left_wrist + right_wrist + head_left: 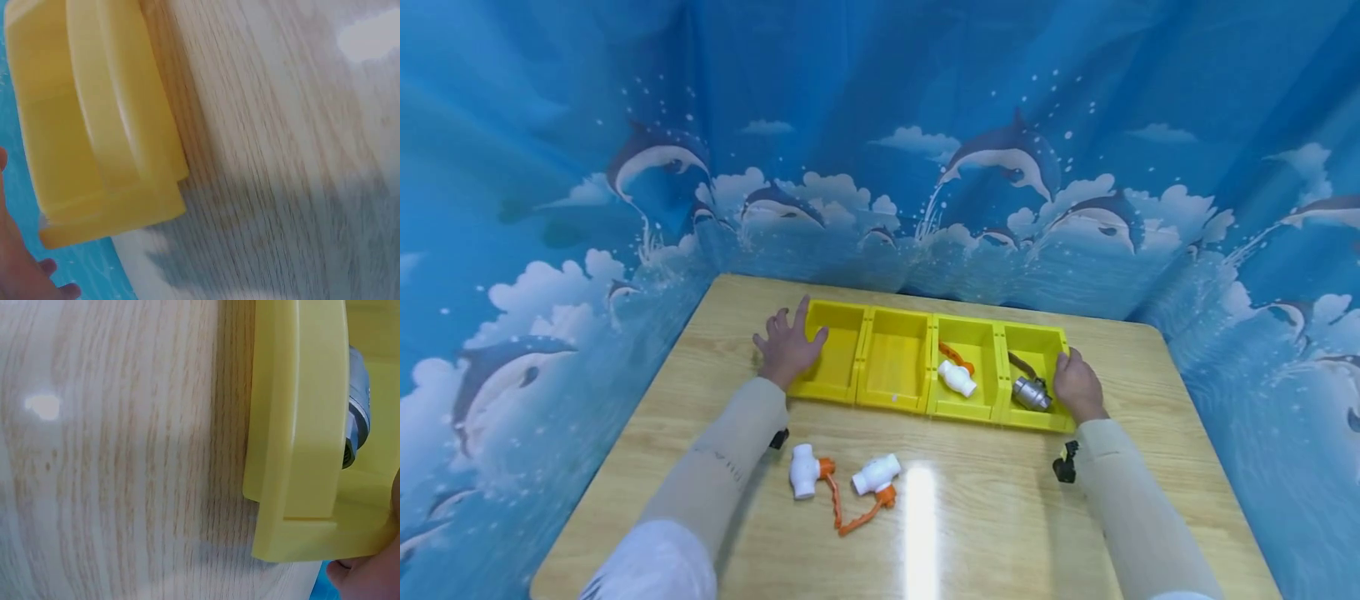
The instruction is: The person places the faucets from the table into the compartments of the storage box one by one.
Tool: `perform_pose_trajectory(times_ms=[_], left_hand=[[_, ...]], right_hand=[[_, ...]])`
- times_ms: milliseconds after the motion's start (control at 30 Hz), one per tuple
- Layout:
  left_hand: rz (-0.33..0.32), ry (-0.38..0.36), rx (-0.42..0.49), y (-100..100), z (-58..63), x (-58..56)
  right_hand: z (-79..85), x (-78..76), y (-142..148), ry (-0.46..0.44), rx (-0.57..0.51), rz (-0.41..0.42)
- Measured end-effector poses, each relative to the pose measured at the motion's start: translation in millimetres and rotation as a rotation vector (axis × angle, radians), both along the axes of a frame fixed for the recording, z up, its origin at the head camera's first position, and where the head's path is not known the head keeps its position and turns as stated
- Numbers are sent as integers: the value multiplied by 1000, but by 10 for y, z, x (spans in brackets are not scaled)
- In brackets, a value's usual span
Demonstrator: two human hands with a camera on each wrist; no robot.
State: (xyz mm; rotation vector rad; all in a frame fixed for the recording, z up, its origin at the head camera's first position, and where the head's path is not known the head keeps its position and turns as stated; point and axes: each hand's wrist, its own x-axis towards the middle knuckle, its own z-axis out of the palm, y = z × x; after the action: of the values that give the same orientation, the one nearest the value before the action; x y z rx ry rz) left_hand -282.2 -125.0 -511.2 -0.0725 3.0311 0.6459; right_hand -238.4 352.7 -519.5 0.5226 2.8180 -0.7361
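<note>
A row of yellow bins (892, 403) with several compartments lies across the table. At its left end is my left hand (788, 348), its fingers spread and the thumb reaching over the end compartment's rim. My right hand (1078, 387) grips the right end wall, thumb on top and fingers outside; the right wrist view shows it at the bin's corner (306, 540). Inside the rightmost compartment lies a grey metal valve (1032, 394) with a dark lever. The compartment beside it holds a white ball valve (957, 378) with an orange handle.
Two more white ball valves with orange handles, one at left (803, 472) and one at right (876, 474), lie on the wooden table (985, 517) in front of the bins. A blue dolphin-print curtain (865, 125) stands close behind the table and along both sides.
</note>
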Motion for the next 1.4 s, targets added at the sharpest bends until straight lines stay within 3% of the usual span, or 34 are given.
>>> perform_pose_trajectory(times_ms=[100,233,367,533,633,733,900,1000,1200,1400], left_hand=[[2,64,27,28,-3,66],[-46,148,108,98,76,197],[-149,195,177,187,206,373],[-258,228,238,298,354,674],[-372,243,235,355,410,846],[-560,169,195,400,447,987],[-901,-99,67,466,425,1182],[-1030,-136,-2,513,398,1238],[-1135,-141,-96,607,423,1253],[-1153,-236,-170,680,484,1240]], right_hand=[[23,3,15,-6,-6,6],[47,2,23,8,-4,15],[31,6,-6,5,-8,12],[-31,-15,-54,10,-4,8],[-52,-43,-58,28,9,3],[-45,-55,-47,41,16,-6],[-34,-3,-13,10,23,-14],[-32,9,-5,2,26,-17],[-56,10,-13,16,26,-26],[-54,13,3,12,23,-20]])
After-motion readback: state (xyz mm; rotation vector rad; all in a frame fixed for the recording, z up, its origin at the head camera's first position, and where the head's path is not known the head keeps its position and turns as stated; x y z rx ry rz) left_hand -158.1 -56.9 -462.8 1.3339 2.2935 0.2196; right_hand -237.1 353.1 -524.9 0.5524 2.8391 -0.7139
